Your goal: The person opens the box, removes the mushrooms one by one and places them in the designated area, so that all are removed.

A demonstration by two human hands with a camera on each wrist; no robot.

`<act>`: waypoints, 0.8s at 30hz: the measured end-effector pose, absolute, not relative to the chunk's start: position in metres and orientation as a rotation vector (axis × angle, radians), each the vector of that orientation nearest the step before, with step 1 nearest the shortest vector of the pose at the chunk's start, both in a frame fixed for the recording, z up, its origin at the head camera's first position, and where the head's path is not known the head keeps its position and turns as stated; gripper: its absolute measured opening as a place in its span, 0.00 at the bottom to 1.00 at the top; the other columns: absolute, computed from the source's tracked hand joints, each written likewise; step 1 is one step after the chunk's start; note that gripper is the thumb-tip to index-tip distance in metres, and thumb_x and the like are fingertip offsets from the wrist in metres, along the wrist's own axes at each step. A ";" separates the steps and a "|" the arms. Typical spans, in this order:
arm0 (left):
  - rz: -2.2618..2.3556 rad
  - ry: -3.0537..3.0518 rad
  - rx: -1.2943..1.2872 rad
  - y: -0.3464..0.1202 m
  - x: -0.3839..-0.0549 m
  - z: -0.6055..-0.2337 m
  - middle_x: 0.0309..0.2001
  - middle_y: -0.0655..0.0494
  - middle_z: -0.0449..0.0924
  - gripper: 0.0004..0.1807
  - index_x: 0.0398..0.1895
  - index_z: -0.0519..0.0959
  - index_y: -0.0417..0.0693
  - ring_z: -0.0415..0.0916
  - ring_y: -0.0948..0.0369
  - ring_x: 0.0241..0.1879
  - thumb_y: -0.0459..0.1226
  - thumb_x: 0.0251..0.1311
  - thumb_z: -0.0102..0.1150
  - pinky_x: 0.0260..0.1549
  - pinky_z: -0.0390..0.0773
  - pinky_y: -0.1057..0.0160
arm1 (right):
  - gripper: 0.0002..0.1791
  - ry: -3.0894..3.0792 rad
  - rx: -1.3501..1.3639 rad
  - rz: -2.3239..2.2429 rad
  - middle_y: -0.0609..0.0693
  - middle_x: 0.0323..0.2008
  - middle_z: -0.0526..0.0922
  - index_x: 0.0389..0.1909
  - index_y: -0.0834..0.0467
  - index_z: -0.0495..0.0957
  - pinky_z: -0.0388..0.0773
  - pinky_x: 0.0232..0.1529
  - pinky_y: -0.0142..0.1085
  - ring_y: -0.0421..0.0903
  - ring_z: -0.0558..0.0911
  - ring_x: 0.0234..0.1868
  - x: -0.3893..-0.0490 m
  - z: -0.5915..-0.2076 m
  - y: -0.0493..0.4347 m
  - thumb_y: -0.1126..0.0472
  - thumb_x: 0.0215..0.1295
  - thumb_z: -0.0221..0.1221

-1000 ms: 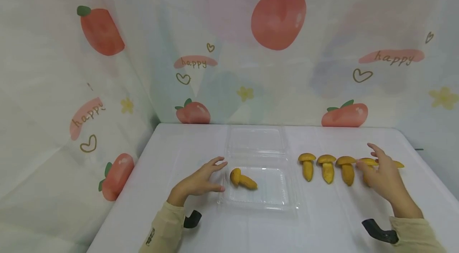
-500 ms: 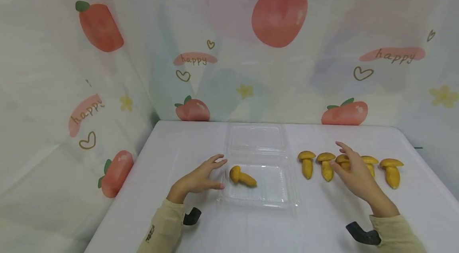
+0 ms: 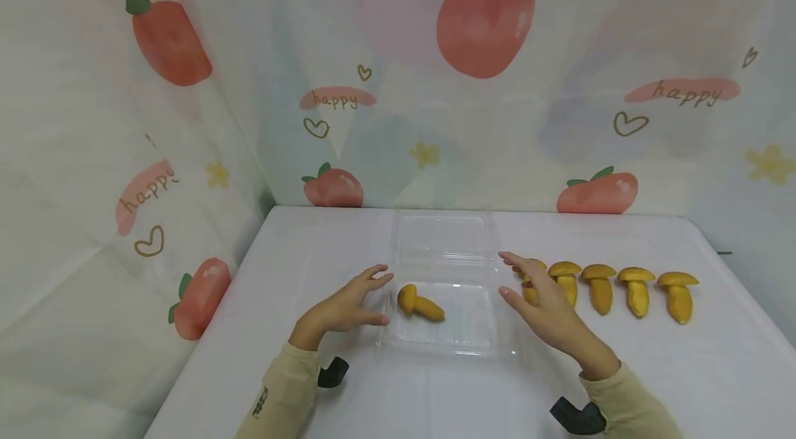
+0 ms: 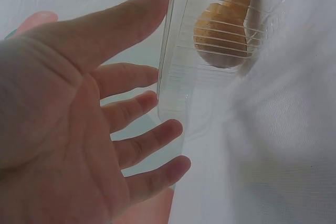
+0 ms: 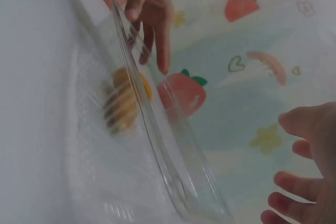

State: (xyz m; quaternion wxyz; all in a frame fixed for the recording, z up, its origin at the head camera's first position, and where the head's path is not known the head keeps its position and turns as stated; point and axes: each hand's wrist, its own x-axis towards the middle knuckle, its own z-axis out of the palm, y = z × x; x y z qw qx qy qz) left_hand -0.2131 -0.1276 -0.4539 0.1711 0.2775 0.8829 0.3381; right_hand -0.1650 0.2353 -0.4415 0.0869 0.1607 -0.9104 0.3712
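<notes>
A clear plastic clamshell box [image 3: 477,318] lies open on the white table, its lid [image 3: 444,237] laid back behind it. In its base rests one yellow mushroom [image 3: 424,306], cap to the left, also visible through the ribbed wall in the left wrist view. My left hand [image 3: 342,306] is at the box's left rim, fingers spread and thumb tip at the edge [image 4: 167,51]. Just right of the box, my right hand [image 3: 550,307] hovers with fingers apart, holding nothing. It partly covers the nearest mushroom [image 3: 529,292] of the row behind it.
Several more yellow mushrooms [image 3: 637,290] are lined up to the right of the box, caps toward the back. A fabric backdrop [image 3: 398,45] printed with fruit rises behind the table and along its left side. Black wrist mounts [image 3: 578,417] jut from both sleeves.
My right hand has swept left along the mushroom row to the box's right side, uncovering the mushrooms at the far right. My left hand and the mushroom in the box have stayed put.
</notes>
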 end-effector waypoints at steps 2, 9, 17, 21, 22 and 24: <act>0.974 2.502 0.783 -0.128 -0.214 -0.454 0.81 0.42 0.49 0.45 0.77 0.59 0.39 0.47 0.40 0.80 0.40 0.60 0.71 0.75 0.54 0.35 | 0.31 -2.700 0.542 1.136 0.60 0.66 0.73 0.73 0.57 0.65 0.78 0.56 0.48 0.57 0.73 0.62 -0.166 -0.441 0.221 0.58 0.72 0.61; 0.985 2.484 0.758 -0.128 -0.213 -0.453 0.81 0.45 0.48 0.45 0.78 0.59 0.43 0.46 0.42 0.80 0.40 0.60 0.71 0.76 0.53 0.37 | 0.30 -2.701 0.772 1.210 0.57 0.68 0.72 0.72 0.57 0.67 0.79 0.56 0.51 0.58 0.73 0.67 -0.164 -0.449 0.181 0.60 0.70 0.62; 0.967 2.509 0.790 -0.126 -0.211 -0.451 0.80 0.41 0.50 0.45 0.77 0.60 0.39 0.49 0.39 0.79 0.40 0.60 0.71 0.74 0.56 0.35 | 0.30 -2.723 0.862 1.288 0.56 0.69 0.72 0.72 0.53 0.66 0.76 0.60 0.59 0.60 0.71 0.69 -0.168 -0.457 0.156 0.58 0.72 0.60; 0.974 2.499 0.774 -0.127 -0.210 -0.451 0.80 0.41 0.50 0.44 0.77 0.60 0.39 0.48 0.39 0.79 0.40 0.61 0.71 0.74 0.55 0.34 | 0.29 -2.776 0.901 1.296 0.59 0.70 0.70 0.73 0.55 0.66 0.69 0.65 0.66 0.64 0.69 0.70 -0.171 -0.460 0.151 0.56 0.74 0.58; 0.974 2.499 0.777 -0.126 -0.210 -0.451 0.80 0.41 0.49 0.44 0.77 0.60 0.38 0.48 0.39 0.79 0.39 0.61 0.71 0.74 0.55 0.34 | 0.29 -2.795 0.909 1.289 0.60 0.70 0.70 0.73 0.56 0.66 0.68 0.66 0.67 0.64 0.69 0.71 -0.172 -0.461 0.149 0.56 0.74 0.58; 0.973 2.500 0.783 -0.126 -0.211 -0.452 0.80 0.41 0.49 0.44 0.77 0.60 0.38 0.48 0.39 0.79 0.40 0.61 0.70 0.74 0.55 0.34 | 0.30 -2.843 0.913 1.286 0.64 0.71 0.68 0.73 0.57 0.66 0.65 0.67 0.69 0.67 0.67 0.72 -0.173 -0.461 0.147 0.55 0.74 0.58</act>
